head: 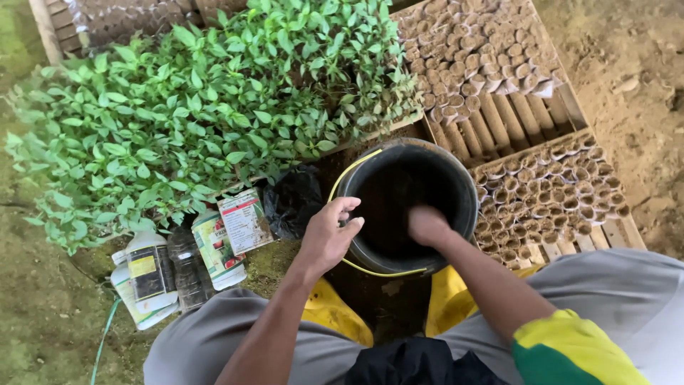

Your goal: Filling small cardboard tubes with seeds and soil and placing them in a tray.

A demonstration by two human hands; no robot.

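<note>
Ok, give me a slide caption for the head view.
Left hand on black bucket rim, right hand inside, beside seedlings.

black bucket (467,187) with yellow handle (354,166), green seedlings (206,114)

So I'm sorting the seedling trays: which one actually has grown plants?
The leafy green tray at upper left; the trays right of the black bucket hold only bare pots.

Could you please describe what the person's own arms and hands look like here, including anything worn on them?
Both hands are bare, with no gloves, rings or watch visible. The left hand continues into a bare forearm with no sleeve in sight. The right hand has a bare forearm too, ending in a short yellow sleeve with a green band.
</note>
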